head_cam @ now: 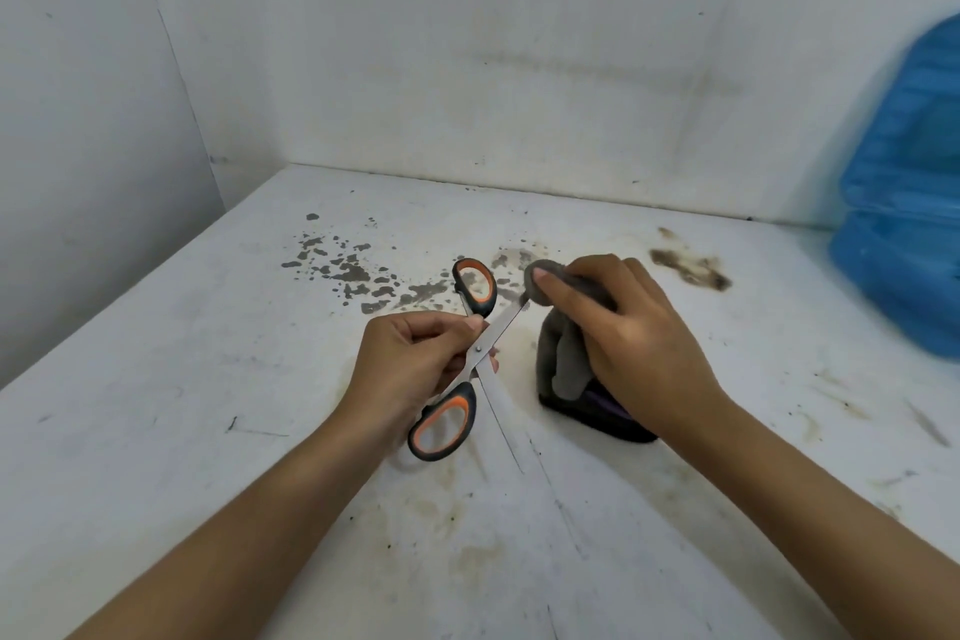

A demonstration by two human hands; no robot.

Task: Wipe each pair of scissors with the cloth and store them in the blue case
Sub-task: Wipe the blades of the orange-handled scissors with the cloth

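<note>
A pair of scissors (480,346) with black and orange handles is held spread open above the table's middle. My left hand (410,364) pinches it near the pivot, one handle pointing away from me and one toward me. My right hand (618,333) grips a grey cloth (563,359), whose top is bunched over the tip of one blade. The rest of the cloth hangs down to the table. The blue case (904,203) stands at the far right edge of the view, blurred and partly cut off.
The white table (208,379) is stained with dark flecks behind the scissors and brown marks on the right. White walls close it in at the back and the left. A dark object with a purple patch (602,413) lies under the cloth.
</note>
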